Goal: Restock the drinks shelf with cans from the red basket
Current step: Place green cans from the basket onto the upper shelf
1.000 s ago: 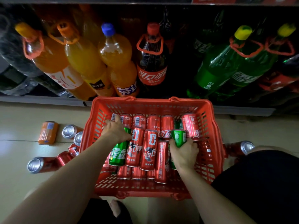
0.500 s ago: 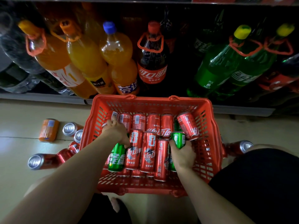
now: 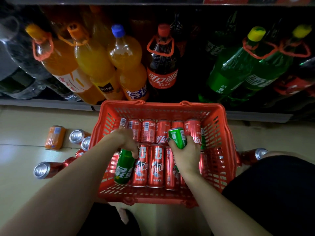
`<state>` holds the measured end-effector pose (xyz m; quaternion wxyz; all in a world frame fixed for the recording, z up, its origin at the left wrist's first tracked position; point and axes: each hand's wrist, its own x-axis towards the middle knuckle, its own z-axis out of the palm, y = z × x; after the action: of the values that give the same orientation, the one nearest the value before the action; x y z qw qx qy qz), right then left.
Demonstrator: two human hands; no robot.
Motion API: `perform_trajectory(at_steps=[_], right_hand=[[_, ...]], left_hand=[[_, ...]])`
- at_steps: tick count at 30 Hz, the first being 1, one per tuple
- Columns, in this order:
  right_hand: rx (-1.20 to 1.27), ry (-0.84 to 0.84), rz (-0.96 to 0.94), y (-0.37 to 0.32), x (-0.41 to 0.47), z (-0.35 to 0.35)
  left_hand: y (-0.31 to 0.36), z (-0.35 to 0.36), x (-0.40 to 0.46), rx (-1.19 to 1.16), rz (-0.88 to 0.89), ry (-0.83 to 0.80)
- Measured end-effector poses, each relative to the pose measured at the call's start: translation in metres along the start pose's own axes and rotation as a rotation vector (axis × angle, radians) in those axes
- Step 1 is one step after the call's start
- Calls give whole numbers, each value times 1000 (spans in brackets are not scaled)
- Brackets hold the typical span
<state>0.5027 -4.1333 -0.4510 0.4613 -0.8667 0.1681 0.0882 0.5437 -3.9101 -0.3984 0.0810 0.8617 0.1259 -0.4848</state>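
Note:
The red basket [image 3: 219,133] stands on the floor in front of the drinks shelf [image 3: 47,104]. It holds several red cola cans [image 3: 156,166] in two rows and a few green cans. My right hand [image 3: 185,150] grips a green can [image 3: 177,137] and holds it tilted above the red cans. My left hand [image 3: 125,139] curls its fingers round the top end of a second green can [image 3: 125,166], which lies at the left of the near row.
Large orange, cola and green bottles [image 3: 162,65] fill the bottom shelf behind the basket. Loose cans lie on the floor left of the basket: an orange one [image 3: 54,137] and several red ones [image 3: 46,170]. Another red can [image 3: 254,155] lies right of it. My dark-clothed knee [image 3: 276,193] is at the lower right.
My right hand has lifted its green can up out of the row and tilted it. My left hand has stayed on the top of the other green can.

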Motion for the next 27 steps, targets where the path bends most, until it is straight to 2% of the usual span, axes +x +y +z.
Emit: perform_trajectory(at_steps=[2,8,11,15,17,20,23,27], right_hand=[[39,-9,1,-2,2,4],[229,-117,88,-20,5,2],[309,-185,106,-36,10,-2],[374,-215,37,-78,14,-26],[396,-200,-19,-111,14,-51],[431,-181,-79,-171,5,-103],[432,-178,-159,-240,-13,-165],[421,-132,-282,-345,-44,-267]], left_hand=[[2,-6,-8,-195,75,32],[-3,-19,-6,-590,287,270],[4,-23,-15,-909,447,303],[22,-29,-45,-1216,545,384],[33,-41,-71,-1285,555,440],[54,-80,-135,-1256,582,534],[74,-139,-220,-1234,631,608],[107,-231,-349,-1205,785,637]])
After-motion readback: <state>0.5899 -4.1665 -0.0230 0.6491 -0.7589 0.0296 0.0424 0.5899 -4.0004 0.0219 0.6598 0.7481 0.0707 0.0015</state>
